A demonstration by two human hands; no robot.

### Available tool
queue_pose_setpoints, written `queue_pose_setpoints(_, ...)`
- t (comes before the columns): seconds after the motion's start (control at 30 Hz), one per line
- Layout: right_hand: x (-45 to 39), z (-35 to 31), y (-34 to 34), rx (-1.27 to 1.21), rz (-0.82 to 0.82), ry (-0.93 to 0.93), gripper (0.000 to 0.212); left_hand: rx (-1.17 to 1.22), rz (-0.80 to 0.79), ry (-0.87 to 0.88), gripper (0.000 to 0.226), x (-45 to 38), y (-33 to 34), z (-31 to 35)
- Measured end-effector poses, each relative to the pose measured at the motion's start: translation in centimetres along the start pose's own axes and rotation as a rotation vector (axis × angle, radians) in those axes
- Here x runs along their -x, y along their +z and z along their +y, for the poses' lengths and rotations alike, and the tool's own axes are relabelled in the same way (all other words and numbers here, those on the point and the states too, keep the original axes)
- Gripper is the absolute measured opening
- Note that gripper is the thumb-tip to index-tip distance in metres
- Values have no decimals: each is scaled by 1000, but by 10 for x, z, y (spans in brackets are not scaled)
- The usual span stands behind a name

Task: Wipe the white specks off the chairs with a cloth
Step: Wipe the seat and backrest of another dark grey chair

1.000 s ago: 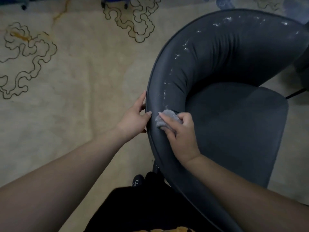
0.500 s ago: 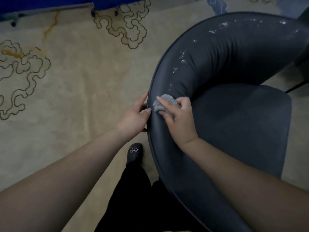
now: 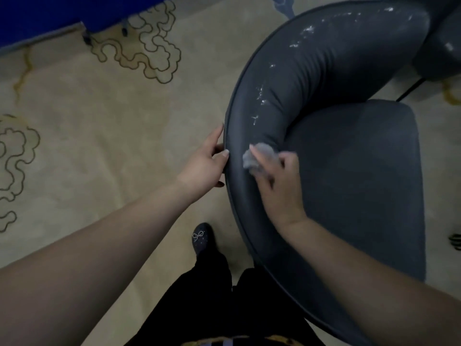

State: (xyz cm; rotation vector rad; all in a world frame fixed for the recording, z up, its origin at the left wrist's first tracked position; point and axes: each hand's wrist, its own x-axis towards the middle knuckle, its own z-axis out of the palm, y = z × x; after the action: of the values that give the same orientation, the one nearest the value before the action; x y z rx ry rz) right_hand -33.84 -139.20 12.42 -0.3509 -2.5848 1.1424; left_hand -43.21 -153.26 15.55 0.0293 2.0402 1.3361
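Observation:
A dark grey chair (image 3: 354,186) with a curved padded backrest fills the right half of the view. White specks (image 3: 259,96) dot the top of the backrest from just beyond my hands up to its far end (image 3: 309,29). My right hand (image 3: 279,186) grips a small grey cloth (image 3: 259,156) and presses it onto the backrest's top near its inner bend; the hand is motion-blurred. My left hand (image 3: 207,163) holds the backrest's outer rim, thumb on top and fingers down the outside.
Beige carpet (image 3: 99,126) with dark cloud-shaped outlines covers the floor. My black shoe (image 3: 202,238) and black trousers are just left of the chair's base. Another dark chair part (image 3: 444,46) sits at the top right. A blue object (image 3: 50,16) lies at the top left.
My right hand has slid the cloth along the backrest's top, and the specks it passed over are gone. My left hand keeps its hold on the rim. My left foot stepped forward.

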Motion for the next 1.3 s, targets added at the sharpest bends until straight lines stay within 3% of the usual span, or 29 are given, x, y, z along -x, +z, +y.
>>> queue_pose_setpoints(0.1,9,-3,1,-19,6,4,51,-49,-46,22,55,-12,-10,10)
queue_pose_setpoints(0.27,-69,-5,18,-10,89,114,44,-151,-107,42,54,-26,-21,20)
queue_pose_setpoints(0.4,-32,-8,18,-21,114,75,53,-170,-153,41,54,-29,-26,22)
queue_pose_setpoints(0.5,-22,-8,15,-23,98,93,48,-159,-154,46,55,-35,-27,28)
queue_pose_setpoints(0.7,-117,-2,23,-39,143,180,40,-109,-130,23,53,-55,-25,38)
queue_pose_setpoints(0.9,-61,-7,16,-66,67,105,50,-66,-42,33,48,-72,-15,59)
queue_pose_setpoints(1.0,-108,4,10,19,72,56,42,-119,-30,84,47,-80,-13,67)
queue_pose_setpoints(1.1,-153,11,10,-13,112,143,40,-158,-24,105,48,-86,-14,68)
queue_pose_setpoints(1.3,-108,3,18,-92,154,175,44,-160,-97,94,48,-104,-23,73)
